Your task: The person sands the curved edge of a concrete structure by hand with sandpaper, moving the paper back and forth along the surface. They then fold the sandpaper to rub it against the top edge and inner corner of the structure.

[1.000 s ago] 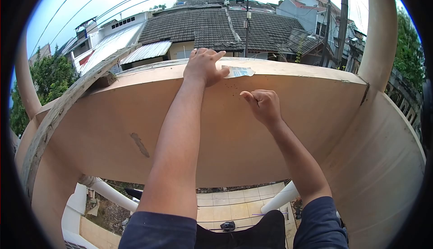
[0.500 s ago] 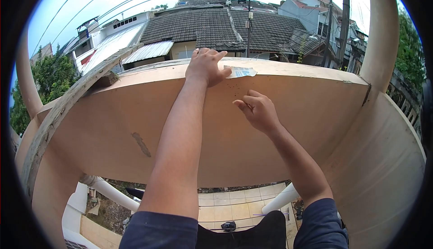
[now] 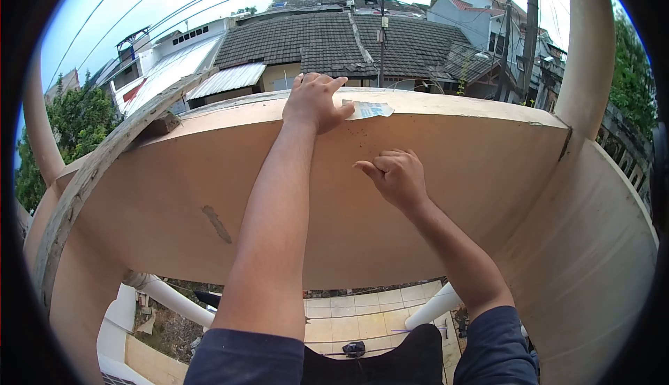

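My left hand [image 3: 317,103] rests on top of the peach-coloured wall [image 3: 446,176], fingers spread over the ledge. Its thumb reaches the left end of a flat, pale piece of packaging with blue print [image 3: 371,110], which lies on the wall's top edge; whether the thumb presses on it I cannot tell. Lower and to the right, my right hand [image 3: 401,178] is held in front of the wall face, its fingers curled in and its thumb stuck out to the left. The inside of that fist is hidden. Small dark specks [image 3: 363,134] dot the wall just below the packaging.
A weathered plank [image 3: 118,144] slopes across the wall's left end. Round columns [image 3: 591,50] rise at both sides. Far below, beyond the wall's lower edge, are a tiled floor [image 3: 345,328] and white pipe-like posts [image 3: 433,306]. Tiled roofs and overhead wires lie beyond.
My right hand has dropped slightly and turned, its thumb now pointing left, farther from the packaging. The left hand stays on the ledge, and the whole view has shifted a little.
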Demonstrator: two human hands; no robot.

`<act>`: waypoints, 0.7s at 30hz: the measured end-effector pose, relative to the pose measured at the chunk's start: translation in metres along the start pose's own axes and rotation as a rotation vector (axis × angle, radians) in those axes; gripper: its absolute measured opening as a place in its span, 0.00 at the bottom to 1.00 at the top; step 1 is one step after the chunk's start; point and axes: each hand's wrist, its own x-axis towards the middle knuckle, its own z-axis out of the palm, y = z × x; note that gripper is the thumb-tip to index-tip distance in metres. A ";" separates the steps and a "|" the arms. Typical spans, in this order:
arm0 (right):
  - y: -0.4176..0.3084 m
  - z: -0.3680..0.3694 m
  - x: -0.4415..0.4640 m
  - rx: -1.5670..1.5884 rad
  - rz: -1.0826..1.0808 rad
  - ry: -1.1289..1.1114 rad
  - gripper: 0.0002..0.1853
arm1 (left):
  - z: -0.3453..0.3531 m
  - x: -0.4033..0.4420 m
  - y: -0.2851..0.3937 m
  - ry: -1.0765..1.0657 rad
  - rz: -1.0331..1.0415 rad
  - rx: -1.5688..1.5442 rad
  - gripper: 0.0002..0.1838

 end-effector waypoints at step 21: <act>-0.004 -0.010 0.056 -0.377 -0.271 -0.113 0.36 | 0.009 -0.001 -0.001 0.091 0.017 -0.016 0.33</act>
